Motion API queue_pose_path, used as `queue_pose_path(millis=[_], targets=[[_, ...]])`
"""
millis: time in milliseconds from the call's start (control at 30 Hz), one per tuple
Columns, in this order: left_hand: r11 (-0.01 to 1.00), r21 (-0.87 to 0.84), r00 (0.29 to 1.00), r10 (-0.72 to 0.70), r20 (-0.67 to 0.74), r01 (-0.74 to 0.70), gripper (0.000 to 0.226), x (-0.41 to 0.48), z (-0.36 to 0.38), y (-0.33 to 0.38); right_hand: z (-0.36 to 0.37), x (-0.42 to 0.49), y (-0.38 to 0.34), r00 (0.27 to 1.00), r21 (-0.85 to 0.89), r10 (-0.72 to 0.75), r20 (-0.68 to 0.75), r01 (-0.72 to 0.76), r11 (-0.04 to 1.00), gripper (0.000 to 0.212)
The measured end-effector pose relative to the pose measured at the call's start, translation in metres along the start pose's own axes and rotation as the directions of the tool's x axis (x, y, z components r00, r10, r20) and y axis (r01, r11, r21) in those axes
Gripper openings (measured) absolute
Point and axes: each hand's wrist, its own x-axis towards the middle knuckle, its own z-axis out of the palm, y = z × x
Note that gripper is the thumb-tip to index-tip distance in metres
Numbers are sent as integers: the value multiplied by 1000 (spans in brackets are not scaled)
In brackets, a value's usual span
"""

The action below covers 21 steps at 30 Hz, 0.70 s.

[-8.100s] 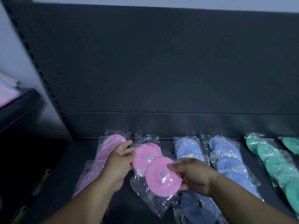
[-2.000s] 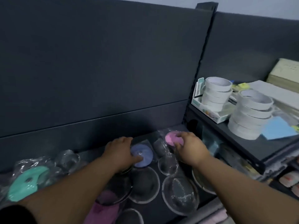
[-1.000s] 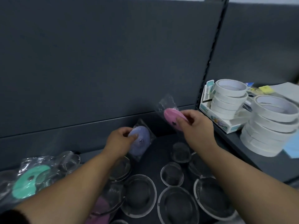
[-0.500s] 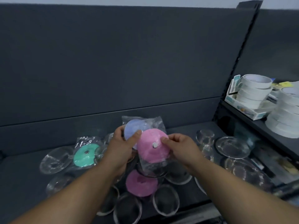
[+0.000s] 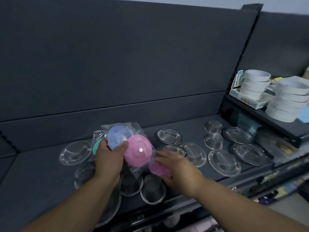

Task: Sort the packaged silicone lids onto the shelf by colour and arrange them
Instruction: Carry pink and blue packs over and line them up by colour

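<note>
My left hand grips two packaged lids together above the dark shelf: a blue lid and, overlapping it on the right, a pink lid, both in clear bags. A green lid peeks out behind my left hand. My right hand is blurred, its fingers stretched out over a second pink lid that lies on the shelf; whether it touches it I cannot tell.
Several clear round lids lie scattered over the shelf around both hands. A higher shelf at the right carries stacks of white tape rolls. The dark back panel rises behind.
My right hand has let go of the held pink lid and dropped down-right over the pink lid on the shelf. My left hand now holds the blue and pink packages alone.
</note>
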Motion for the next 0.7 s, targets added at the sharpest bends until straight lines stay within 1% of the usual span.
queue_pose_path(millis=[33, 100, 133, 200, 233, 300, 333, 367, 400, 467, 533, 600, 633, 667, 700], targets=[[1000, 12, 1000, 0, 10, 0, 27, -2, -6, -3, 3, 0, -2, 997, -72, 18, 80, -12, 997, 63], [1000, 28, 1000, -4, 17, 4, 28, -5, -17, -8, 2, -1, -2, 959, -227, 143, 246, -87, 970, 74], [1000, 28, 1000, -10, 13, 10, 27, -6, -21, -10, 0, -1, -1, 946, -292, 190, 263, -110, 950, 74], [1000, 19, 1000, -20, 13, 19, 28, -7, -28, -12, -2, -1, 5, 952, -344, 237, 192, -161, 925, 65], [1000, 14, 1000, -23, 17, 22, 28, -6, -30, -13, -3, -2, 8, 959, -325, 246, 143, -189, 927, 61], [1000, 4, 999, -27, 32, 27, 27, -7, -31, -11, -8, -4, 10, 979, -251, 202, 19, -191, 949, 57], [1000, -3, 999, -29, 35, 30, 26, -8, -31, -10, -10, -3, 9, 985, -234, 162, -52, -170, 957, 53], [999, -7, 999, -38, 36, 38, 26, -7, -32, -10, -14, -1, 6, 982, -206, 130, -135, -156, 966, 47], [999, -13, 998, -48, 34, 49, 26, -6, -33, -9, -18, 1, 1, 965, -150, 127, -230, -164, 975, 38], [998, -33, 998, -62, -7, 61, 27, -1, -38, -4, -26, 10, -10, 913, -23, 212, -350, -234, 972, 22], [997, -68, 995, -52, -84, 47, 30, 7, -46, 4, -33, 21, -21, 860, 164, 342, -378, -302, 939, 15], [995, -98, 983, -25, -179, 8, 29, 17, -56, 15, -41, 35, -32, 811, 373, 431, -395, -287, 882, 12], [994, -107, 974, -19, -227, -5, 27, 21, -61, 19, -43, 43, -37, 786, 478, 474, -398, -264, 838, 11], [993, -114, 964, -21, -266, -10, 26, 24, -67, 23, -44, 52, -41, 766, 600, 525, -371, -234, 765, 8], [992, -126, 956, -34, -290, -3, 27, 25, -71, 26, -43, 61, -45, 758, 739, 580, -300, -200, 644, 6]])
